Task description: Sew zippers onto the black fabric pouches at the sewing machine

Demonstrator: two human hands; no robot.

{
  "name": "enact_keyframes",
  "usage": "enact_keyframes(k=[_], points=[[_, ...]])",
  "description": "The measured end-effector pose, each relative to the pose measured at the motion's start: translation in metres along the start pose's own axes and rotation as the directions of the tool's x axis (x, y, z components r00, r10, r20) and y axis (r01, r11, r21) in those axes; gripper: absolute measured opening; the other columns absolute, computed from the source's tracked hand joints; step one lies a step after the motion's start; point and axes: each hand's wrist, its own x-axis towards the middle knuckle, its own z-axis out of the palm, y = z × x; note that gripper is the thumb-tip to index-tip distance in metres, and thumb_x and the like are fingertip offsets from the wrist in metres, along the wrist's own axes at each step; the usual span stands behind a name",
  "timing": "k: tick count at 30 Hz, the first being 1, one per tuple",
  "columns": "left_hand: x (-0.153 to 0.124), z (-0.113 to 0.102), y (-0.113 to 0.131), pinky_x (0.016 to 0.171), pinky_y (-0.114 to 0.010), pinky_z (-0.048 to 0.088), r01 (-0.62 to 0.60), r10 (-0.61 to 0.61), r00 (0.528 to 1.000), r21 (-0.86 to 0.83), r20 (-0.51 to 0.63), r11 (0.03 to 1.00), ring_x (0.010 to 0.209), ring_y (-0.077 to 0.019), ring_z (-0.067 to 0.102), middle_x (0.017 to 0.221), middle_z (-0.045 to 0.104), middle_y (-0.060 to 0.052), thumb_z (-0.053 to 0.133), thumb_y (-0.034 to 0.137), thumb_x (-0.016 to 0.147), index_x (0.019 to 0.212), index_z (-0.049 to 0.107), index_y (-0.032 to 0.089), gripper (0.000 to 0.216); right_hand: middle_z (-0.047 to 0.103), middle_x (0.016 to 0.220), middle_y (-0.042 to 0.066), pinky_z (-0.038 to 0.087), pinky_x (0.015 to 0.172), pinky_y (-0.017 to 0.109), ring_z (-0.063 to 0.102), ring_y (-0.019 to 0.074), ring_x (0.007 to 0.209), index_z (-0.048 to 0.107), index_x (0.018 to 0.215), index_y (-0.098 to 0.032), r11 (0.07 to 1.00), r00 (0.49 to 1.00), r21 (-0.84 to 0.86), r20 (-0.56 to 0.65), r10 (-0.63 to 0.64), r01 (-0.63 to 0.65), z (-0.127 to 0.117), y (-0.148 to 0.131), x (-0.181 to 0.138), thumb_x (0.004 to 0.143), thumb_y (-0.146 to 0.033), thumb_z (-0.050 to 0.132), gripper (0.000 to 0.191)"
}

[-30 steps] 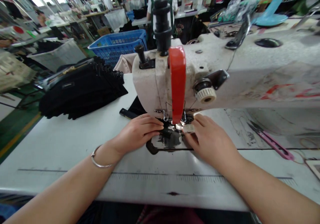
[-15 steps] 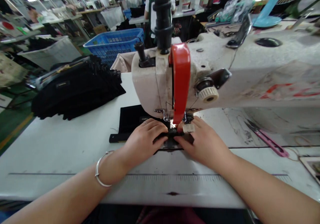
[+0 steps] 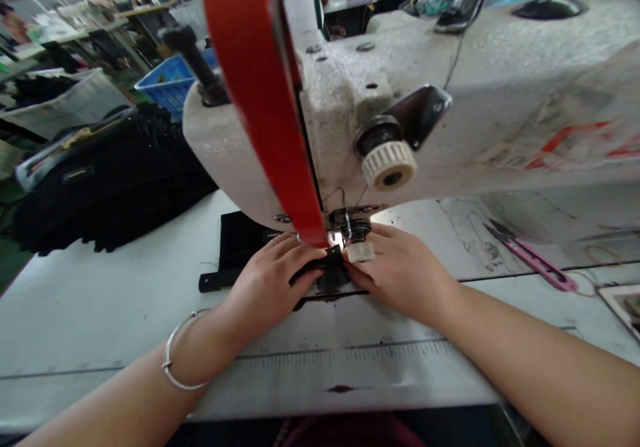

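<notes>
A black fabric piece (image 3: 240, 237) with a small label lies under the head of the white sewing machine (image 3: 450, 94). Along its near edge runs a narrow black strip (image 3: 216, 282). My left hand (image 3: 273, 280), a silver bangle on its wrist, pinches this strip between thumb and fingers, left of the needle area. Its right end shows just below the red guard (image 3: 265, 100). My right hand (image 3: 405, 274) is closed at that end, thumb and fingers close together; a small white knob (image 3: 361, 252) partly covers its fingertips. The needle tip is hidden.
Pink-handled thread snips (image 3: 537, 264) lie on the table at right. A stack of black fabric pieces (image 3: 100, 180) stands at left, with a blue basket (image 3: 167, 87) behind it. A ruler scale (image 3: 340, 356) runs along the table's front. Another person (image 3: 300, 0) is beyond the machine.
My view has moved closer and lower, so the machine head looks larger. The strip's right end now shows between my hands. Both hands stay by the needle area.
</notes>
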Motion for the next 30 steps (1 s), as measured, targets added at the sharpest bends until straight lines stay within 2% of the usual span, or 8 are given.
enact_keyframes(k=[5,10,13,15,18,21,25,30], points=[[-0.002,-0.002,-0.002,0.096,-0.036,0.054,-0.18,0.18,0.984,0.054,0.008,0.982,0.1,-0.0179,0.067,0.101,0.073,-0.005,0.06,0.013,0.091,0.101,0.068,0.016,0.012,0.063,0.096,0.007,0.045,0.08,0.038,0.052,0.0223,0.091,0.064,0.084,-0.016,1.0,0.994,-0.022,0.11,0.025,-0.023,-0.003,-0.006,-0.003,0.094,-0.012,0.047,0.021],[-0.007,-0.003,-0.002,0.094,-0.036,0.055,-0.158,0.157,0.987,0.1,0.016,0.982,0.097,-0.0189,0.068,0.101,0.073,-0.006,0.062,0.014,0.09,0.101,0.069,0.016,0.013,0.061,0.088,0.007,0.044,0.075,0.039,0.051,0.0236,0.084,0.065,0.084,-0.016,0.997,0.99,0.012,0.115,0.08,-0.082,-0.007,-0.011,-0.007,0.093,-0.016,0.05,0.018],[-0.009,-0.002,-0.002,0.095,-0.035,0.055,-0.159,0.159,0.987,0.109,0.013,0.981,0.101,-0.019,0.068,0.106,0.072,-0.007,0.063,0.015,0.09,0.104,0.069,0.016,0.016,0.061,0.086,0.006,0.045,0.077,0.04,0.052,0.0237,0.082,0.064,0.082,-0.017,0.987,0.988,0.083,0.084,0.13,-0.137,-0.008,-0.013,-0.009,0.093,-0.021,0.052,0.018],[-0.009,-0.001,-0.002,0.097,-0.036,0.054,-0.155,0.154,0.988,0.115,0.014,0.981,0.102,-0.0196,0.067,0.107,0.072,-0.008,0.063,0.016,0.09,0.107,0.069,0.015,0.018,0.063,0.087,0.007,0.046,0.079,0.039,0.054,0.0237,0.085,0.065,0.084,-0.016,0.975,0.986,0.146,0.011,0.168,-0.168,-0.008,-0.013,-0.009,0.093,-0.024,0.053,0.017],[-0.009,-0.001,-0.001,0.096,-0.035,0.054,-0.159,0.158,0.987,0.103,0.024,0.982,0.101,-0.019,0.068,0.106,0.072,-0.008,0.061,0.015,0.091,0.107,0.069,0.015,0.018,0.066,0.092,0.007,0.046,0.081,0.036,0.056,0.0215,0.087,0.065,0.093,-0.014,0.978,0.986,0.178,-0.105,0.131,-0.111,-0.006,-0.014,-0.009,0.096,-0.02,0.051,0.015],[-0.006,-0.002,0.002,0.093,-0.033,0.054,-0.176,0.174,0.984,0.083,0.027,0.981,0.097,-0.017,0.068,0.103,0.072,-0.006,0.057,0.012,0.093,0.103,0.069,0.016,0.016,0.069,0.092,0.003,0.045,0.078,0.032,0.057,0.0175,0.079,0.066,0.094,-0.016,0.984,0.994,0.177,-0.1,0.053,-0.035,-0.002,-0.014,-0.007,0.096,-0.012,0.049,0.017],[-0.003,-0.002,0.006,0.094,-0.033,0.053,-0.199,0.197,0.98,0.074,0.028,0.977,0.097,-0.0156,0.067,0.101,0.072,-0.006,0.054,0.011,0.094,0.101,0.067,0.014,0.015,0.069,0.089,0.002,0.046,0.081,0.029,0.059,0.0158,0.082,0.068,0.089,-0.017,0.973,0.987,0.218,-0.124,0.1,-0.071,0.004,-0.015,-0.006,0.095,-0.011,0.049,0.02],[-0.001,0.0,0.005,0.092,-0.033,0.053,-0.173,0.173,0.985,0.025,0.012,0.985,0.097,-0.016,0.065,0.102,0.072,-0.005,0.053,0.012,0.095,0.099,0.067,0.014,0.015,0.07,0.094,0.005,0.048,0.079,0.031,0.059,0.0191,0.083,0.069,0.093,-0.016,0.974,0.981,0.212,-0.158,0.11,-0.075,0.005,-0.016,-0.007,0.094,-0.014,0.053,0.017]])
